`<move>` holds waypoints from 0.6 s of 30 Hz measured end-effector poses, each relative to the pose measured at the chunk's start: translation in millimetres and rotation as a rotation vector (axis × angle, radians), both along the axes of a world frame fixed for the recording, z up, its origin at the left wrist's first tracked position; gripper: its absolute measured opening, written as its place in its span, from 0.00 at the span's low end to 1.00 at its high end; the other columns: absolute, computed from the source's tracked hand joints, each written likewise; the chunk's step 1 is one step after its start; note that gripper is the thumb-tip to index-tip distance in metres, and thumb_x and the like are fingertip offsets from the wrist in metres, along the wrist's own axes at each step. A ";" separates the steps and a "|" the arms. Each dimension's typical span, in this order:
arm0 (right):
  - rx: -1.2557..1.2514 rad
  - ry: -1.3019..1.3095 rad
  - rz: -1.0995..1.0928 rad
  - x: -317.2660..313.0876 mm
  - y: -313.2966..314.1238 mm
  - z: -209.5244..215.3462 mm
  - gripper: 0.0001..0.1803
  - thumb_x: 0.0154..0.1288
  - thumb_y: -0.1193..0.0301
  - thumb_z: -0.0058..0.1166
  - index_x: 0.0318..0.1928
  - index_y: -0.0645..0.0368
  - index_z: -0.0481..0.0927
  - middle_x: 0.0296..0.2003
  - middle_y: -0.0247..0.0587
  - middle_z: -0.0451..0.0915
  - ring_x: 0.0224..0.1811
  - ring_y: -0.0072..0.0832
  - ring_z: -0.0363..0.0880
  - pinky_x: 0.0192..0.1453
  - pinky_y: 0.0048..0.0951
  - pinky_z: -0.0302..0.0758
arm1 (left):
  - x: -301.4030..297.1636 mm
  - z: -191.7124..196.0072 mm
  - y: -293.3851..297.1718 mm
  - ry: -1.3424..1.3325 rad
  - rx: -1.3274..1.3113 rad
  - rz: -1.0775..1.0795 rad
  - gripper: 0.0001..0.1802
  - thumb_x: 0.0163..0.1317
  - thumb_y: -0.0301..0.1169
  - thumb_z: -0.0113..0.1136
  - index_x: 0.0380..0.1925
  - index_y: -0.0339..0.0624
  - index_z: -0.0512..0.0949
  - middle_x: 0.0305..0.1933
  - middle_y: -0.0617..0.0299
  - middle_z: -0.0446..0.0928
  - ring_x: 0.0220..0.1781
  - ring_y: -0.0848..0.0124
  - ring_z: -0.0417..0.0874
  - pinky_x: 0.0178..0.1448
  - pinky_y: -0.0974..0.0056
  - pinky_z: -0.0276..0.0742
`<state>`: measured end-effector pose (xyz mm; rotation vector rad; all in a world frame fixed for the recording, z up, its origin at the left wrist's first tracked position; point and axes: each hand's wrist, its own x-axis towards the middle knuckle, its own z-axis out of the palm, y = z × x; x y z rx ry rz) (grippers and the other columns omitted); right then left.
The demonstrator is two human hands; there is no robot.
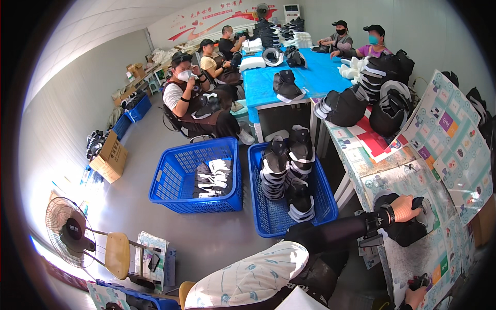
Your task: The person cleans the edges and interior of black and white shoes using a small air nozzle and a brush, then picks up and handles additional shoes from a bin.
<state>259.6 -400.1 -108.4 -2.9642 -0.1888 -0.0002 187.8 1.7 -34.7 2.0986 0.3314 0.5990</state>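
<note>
My left hand (405, 208), with a dark band at its wrist, grips a black shoe upper (408, 230) with a pale grey edge. The upper lies on the patterned, worn surface of the worktable (372, 183) at the right. Closer to the lower edge, my right hand (415, 296) is partly cut off by the dark rim. Its fingers are closed around a small dark object (419, 281) with a bit of red, whose kind I cannot make out. The two hands are apart, the right one below the upper.
Beside the worktable stand a blue basket (325, 204) with stacked black-and-white uppers and a second blue basket (160, 173) with more pieces. A patterned board (454, 139) leans up at the right. Several people sit around a blue-covered table (320, 72). A fan (70, 230) and stool (118, 253) stand left.
</note>
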 end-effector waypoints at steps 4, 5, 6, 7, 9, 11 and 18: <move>-0.181 -0.005 -0.146 10.7 -0.9 -11.3 0.37 0.48 0.69 0.68 0.60 0.66 0.71 0.57 0.59 0.75 0.61 0.58 0.78 0.68 0.49 0.75 | -6.6 -0.2 -2.1 -0.037 -0.017 -0.019 0.31 0.65 0.49 0.66 0.40 0.21 0.79 0.34 0.29 0.83 0.41 0.37 0.87 0.48 0.46 0.83; -0.181 -0.005 -0.146 8.0 2.0 -8.8 0.37 0.48 0.69 0.68 0.60 0.66 0.71 0.57 0.59 0.75 0.61 0.58 0.78 0.68 0.49 0.75 | -7.2 -2.8 -2.4 -0.036 -0.018 -0.020 0.31 0.65 0.49 0.66 0.40 0.21 0.79 0.34 0.29 0.83 0.41 0.37 0.87 0.48 0.46 0.83; -0.176 0.010 -0.159 5.1 6.2 -5.1 0.37 0.48 0.69 0.68 0.60 0.67 0.71 0.57 0.60 0.75 0.61 0.58 0.78 0.69 0.50 0.75 | -7.3 -7.8 -3.2 -0.059 -0.010 0.001 0.30 0.64 0.48 0.66 0.40 0.21 0.79 0.34 0.29 0.82 0.41 0.37 0.87 0.48 0.46 0.83; -0.170 0.024 -0.172 2.2 9.5 -1.0 0.37 0.48 0.69 0.68 0.60 0.67 0.70 0.57 0.60 0.75 0.61 0.57 0.78 0.69 0.50 0.75 | -7.7 -11.4 -3.1 -0.084 -0.002 0.023 0.29 0.64 0.47 0.65 0.39 0.21 0.79 0.33 0.29 0.82 0.40 0.37 0.87 0.47 0.46 0.83; -0.167 0.004 -0.137 4.7 4.1 -5.1 0.37 0.48 0.69 0.68 0.60 0.67 0.70 0.57 0.60 0.75 0.60 0.58 0.78 0.68 0.50 0.75 | -7.0 -17.2 -0.6 -0.094 -0.012 0.020 0.27 0.64 0.45 0.65 0.39 0.23 0.80 0.33 0.30 0.83 0.40 0.37 0.87 0.47 0.45 0.83; -0.164 -0.015 -0.107 8.0 1.2 -5.9 0.37 0.48 0.69 0.67 0.60 0.67 0.70 0.57 0.60 0.75 0.60 0.58 0.79 0.68 0.51 0.76 | -8.0 -19.7 1.7 -0.104 -0.024 0.012 0.25 0.63 0.44 0.64 0.39 0.25 0.80 0.34 0.31 0.83 0.40 0.38 0.87 0.47 0.45 0.83; -0.085 0.039 -0.171 8.0 6.5 -8.8 0.44 0.48 0.69 0.66 0.69 0.66 0.67 0.64 0.59 0.70 0.64 0.57 0.77 0.71 0.52 0.75 | -17.9 -18.3 11.0 0.002 -0.049 -0.011 0.20 0.63 0.43 0.63 0.36 0.32 0.83 0.32 0.38 0.84 0.38 0.41 0.87 0.44 0.45 0.81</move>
